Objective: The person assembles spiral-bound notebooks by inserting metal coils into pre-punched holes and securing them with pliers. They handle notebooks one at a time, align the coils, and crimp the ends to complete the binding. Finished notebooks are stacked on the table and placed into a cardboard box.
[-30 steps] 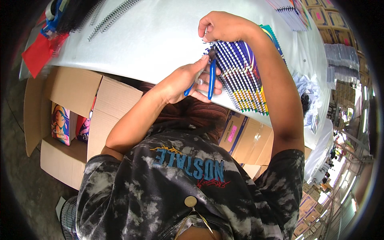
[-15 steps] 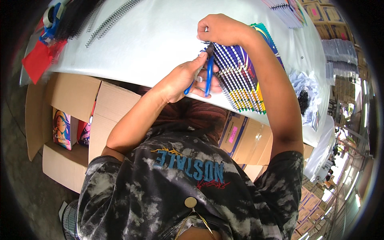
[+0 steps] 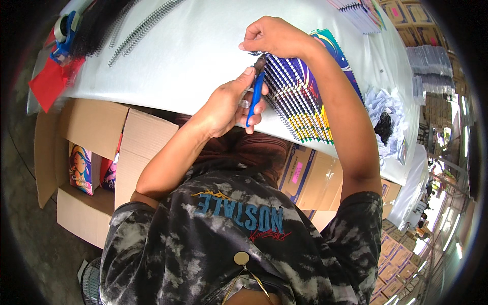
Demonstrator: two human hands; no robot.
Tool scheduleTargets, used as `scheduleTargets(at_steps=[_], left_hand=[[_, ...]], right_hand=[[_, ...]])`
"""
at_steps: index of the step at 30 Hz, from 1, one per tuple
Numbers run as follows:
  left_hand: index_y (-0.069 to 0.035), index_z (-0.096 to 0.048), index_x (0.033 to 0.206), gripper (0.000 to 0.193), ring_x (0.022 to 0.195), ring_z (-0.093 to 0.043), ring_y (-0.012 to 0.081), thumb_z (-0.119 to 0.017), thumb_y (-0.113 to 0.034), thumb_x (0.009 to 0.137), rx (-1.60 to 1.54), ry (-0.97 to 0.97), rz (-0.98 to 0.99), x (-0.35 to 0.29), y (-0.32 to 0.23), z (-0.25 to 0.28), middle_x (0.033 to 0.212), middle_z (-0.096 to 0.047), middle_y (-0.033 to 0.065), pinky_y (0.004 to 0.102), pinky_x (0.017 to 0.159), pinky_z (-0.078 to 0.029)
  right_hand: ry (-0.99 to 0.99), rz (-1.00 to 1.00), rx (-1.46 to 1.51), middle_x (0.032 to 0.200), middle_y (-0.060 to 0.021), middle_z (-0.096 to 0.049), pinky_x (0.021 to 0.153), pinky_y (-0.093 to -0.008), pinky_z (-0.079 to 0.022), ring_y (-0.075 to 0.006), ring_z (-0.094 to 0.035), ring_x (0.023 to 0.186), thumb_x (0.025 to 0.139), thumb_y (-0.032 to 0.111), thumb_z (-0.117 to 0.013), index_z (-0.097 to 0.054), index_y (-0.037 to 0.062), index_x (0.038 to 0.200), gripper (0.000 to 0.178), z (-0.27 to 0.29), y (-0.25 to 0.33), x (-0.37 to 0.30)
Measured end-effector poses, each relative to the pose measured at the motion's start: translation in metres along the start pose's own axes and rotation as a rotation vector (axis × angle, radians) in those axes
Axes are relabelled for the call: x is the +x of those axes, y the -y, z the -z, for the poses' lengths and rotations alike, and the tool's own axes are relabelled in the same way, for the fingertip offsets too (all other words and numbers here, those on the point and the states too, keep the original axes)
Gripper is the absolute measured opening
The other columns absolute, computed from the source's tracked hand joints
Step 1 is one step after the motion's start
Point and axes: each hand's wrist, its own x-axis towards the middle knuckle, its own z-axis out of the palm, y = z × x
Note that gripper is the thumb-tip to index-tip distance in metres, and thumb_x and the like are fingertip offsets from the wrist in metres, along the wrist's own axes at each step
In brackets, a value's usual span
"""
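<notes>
My left hand [image 3: 227, 104] grips blue-handled pliers [image 3: 256, 96], their dark jaws pointing away from me at the far corner of a fanned stack of spiral-bound notebooks [image 3: 297, 99]. Just beyond the jaws, my right hand [image 3: 274, 38] is closed in a pinch by the coil ends; a bit of dark wire shows under its fingertips, but I cannot make out exactly what it holds. The notebooks have colourful covers, and their bindings lie side by side toward my left hand. My right forearm crosses over part of the stack.
Loose black coils [image 3: 145, 33] lie at the far left of the white table [image 3: 168, 71], near a blue tape dispenser [image 3: 63, 38] and red piece [image 3: 48, 84]. Paper scraps [image 3: 389, 109] pile at right. An open carton [image 3: 91, 122] with books stands at lower left.
The pliers' handles have come closer together as my left hand squeezed. Both hands have shifted slightly left, and the right fingertips have moved a little away from the notebooks' corner.
</notes>
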Motion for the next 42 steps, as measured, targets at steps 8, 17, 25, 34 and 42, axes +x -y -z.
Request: scheduleTargets(at_steps=[8, 17, 25, 34, 42], left_hand=[[-0.001, -0.050, 0.112, 0.060, 0.085, -0.065, 0.0287, -0.024, -0.053, 0.095, 0.041, 0.047, 0.048, 0.006, -0.003, 0.002, 0.091, -0.062, 0.0165, 0.0373, 0.069, -0.054], [-0.001, -0.049, 0.114, 0.058, 0.086, -0.065, 0.0288, -0.027, -0.051, 0.095, 0.076, 0.000, 0.024, -0.004, -0.004, -0.009, 0.089, -0.061, 0.0151, 0.0330, 0.064, -0.054], [-0.002, -0.050, 0.115, 0.062, 0.091, -0.064, 0.0280, -0.026, -0.055, 0.094, 0.103, 0.051, 0.049, -0.001, -0.008, -0.006, 0.096, -0.062, 0.0168, 0.0348, 0.072, -0.052], [-0.001, -0.049, 0.116, 0.059, 0.080, -0.064, 0.0270, -0.028, -0.052, 0.095, 0.035, 0.094, 0.003, -0.006, -0.004, -0.013, 0.089, -0.060, 0.0152, 0.0350, 0.066, -0.055], [-0.002, -0.050, 0.106, 0.058, 0.067, -0.059, 0.0219, -0.028, -0.054, 0.094, 0.043, 0.061, 0.007, 0.006, -0.012, -0.016, 0.078, -0.057, 0.0113, 0.0317, 0.057, -0.051]], right_hand=[[-0.006, 0.038, 0.048, 0.066, -0.0050, -0.059, 0.063, -0.0276, -0.042, -0.0118, -0.051, 0.064, 0.079, 0.030, -0.065, -0.064, -0.0003, 0.079, 0.031, 0.000, -0.002, 0.000], [0.006, 0.042, 0.163, 0.064, -0.0015, -0.056, 0.061, -0.0258, -0.041, -0.0096, -0.048, 0.062, 0.080, 0.030, -0.066, -0.064, 0.0002, 0.077, 0.030, 0.000, -0.005, 0.001], [-0.014, 0.046, 0.173, 0.063, 0.0001, -0.055, 0.059, -0.0252, -0.039, -0.0086, -0.047, 0.061, 0.080, 0.030, -0.066, -0.064, 0.0011, 0.075, 0.029, 0.001, -0.003, 0.000], [0.003, 0.033, 0.325, 0.063, -0.0002, -0.056, 0.056, -0.0243, -0.038, -0.0080, -0.047, 0.060, 0.080, 0.031, -0.068, -0.065, -0.0008, 0.077, 0.032, 0.004, -0.004, -0.001], [-0.021, 0.039, 0.340, 0.064, 0.0010, -0.055, 0.055, -0.0228, -0.037, -0.0071, -0.046, 0.059, 0.080, 0.033, -0.069, -0.066, 0.0014, 0.079, 0.032, 0.002, -0.003, -0.002]])
